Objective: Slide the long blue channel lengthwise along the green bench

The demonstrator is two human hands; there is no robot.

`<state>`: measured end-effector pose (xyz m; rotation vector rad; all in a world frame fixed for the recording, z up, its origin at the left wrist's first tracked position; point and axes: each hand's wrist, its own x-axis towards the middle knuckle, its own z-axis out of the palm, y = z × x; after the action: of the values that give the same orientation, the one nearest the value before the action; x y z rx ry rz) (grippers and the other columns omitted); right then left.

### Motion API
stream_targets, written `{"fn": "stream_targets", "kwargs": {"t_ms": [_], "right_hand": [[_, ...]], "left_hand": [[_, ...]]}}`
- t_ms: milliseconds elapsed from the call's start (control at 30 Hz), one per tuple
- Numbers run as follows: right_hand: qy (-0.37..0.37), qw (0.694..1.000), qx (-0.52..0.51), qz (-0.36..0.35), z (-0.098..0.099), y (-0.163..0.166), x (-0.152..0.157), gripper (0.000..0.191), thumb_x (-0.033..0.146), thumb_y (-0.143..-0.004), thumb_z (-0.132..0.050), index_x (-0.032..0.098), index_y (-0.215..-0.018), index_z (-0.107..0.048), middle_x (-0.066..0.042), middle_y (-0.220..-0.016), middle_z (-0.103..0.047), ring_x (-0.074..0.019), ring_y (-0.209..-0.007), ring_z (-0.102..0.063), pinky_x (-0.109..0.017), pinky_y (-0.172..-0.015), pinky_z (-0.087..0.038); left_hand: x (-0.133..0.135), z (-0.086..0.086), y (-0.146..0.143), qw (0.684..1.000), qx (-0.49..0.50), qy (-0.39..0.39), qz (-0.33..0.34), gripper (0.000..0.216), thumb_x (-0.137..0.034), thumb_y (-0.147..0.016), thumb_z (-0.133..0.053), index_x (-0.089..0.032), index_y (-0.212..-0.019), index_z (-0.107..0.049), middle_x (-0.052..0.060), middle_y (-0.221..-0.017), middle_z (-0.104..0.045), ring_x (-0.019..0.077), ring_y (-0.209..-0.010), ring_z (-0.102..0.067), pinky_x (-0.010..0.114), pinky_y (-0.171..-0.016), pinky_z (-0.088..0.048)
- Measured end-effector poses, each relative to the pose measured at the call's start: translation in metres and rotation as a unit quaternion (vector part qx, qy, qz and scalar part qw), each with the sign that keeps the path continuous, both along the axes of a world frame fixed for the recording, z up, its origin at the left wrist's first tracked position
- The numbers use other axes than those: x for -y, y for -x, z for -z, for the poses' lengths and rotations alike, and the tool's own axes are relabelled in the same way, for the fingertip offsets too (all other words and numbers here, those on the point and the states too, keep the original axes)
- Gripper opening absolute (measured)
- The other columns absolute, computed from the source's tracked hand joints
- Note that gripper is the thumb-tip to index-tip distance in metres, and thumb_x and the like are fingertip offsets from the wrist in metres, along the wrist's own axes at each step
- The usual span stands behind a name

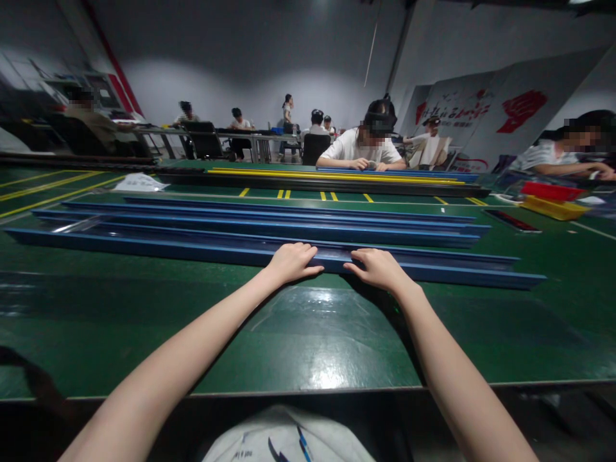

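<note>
A long blue channel-shaped profile [192,253] lies lengthwise across the green table, nearest to me. My left hand [292,262] grips its near wall around the middle, fingers over the top edge and thumb on the front. A short gap to the right, my right hand [378,266] holds the same wall in the same way. Some fingertips of both hands are hidden inside the channel. Just behind it, more blue profiles [289,228] lie roughly parallel on the table. A clear strip-like piece [79,223] lies across the profiles at the left.
Yellow and black long strips [337,176] lie at the table's far side, where a person in white [359,147] sits. At right are a phone-like dark slab [513,221] and red and yellow bins [553,205]. White sheets [140,182] lie at far left.
</note>
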<state>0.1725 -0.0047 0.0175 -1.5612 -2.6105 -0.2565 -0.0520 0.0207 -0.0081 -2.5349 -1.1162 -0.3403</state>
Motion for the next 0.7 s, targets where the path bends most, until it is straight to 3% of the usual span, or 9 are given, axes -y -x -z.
{"fn": "stream_targets", "kwargs": {"t_ms": [700], "right_hand": [[0.012,1.000,-0.002,0.014,-0.0010,0.0013,0.0010,0.031,0.043,-0.086,-0.038,0.020,-0.088,-0.059,-0.007,-0.092,-0.066,-0.0188,-0.084,-0.060,-0.024,-0.062,-0.033]], "left_hand": [[0.0012,0.0005,-0.0008,1.000,0.029,0.012,0.001,0.040,-0.052,-0.084,-0.041,-0.015,-0.086,-0.055,0.009,-0.083,-0.062,0.0210,-0.079,-0.059,0.027,-0.063,-0.039]]}}
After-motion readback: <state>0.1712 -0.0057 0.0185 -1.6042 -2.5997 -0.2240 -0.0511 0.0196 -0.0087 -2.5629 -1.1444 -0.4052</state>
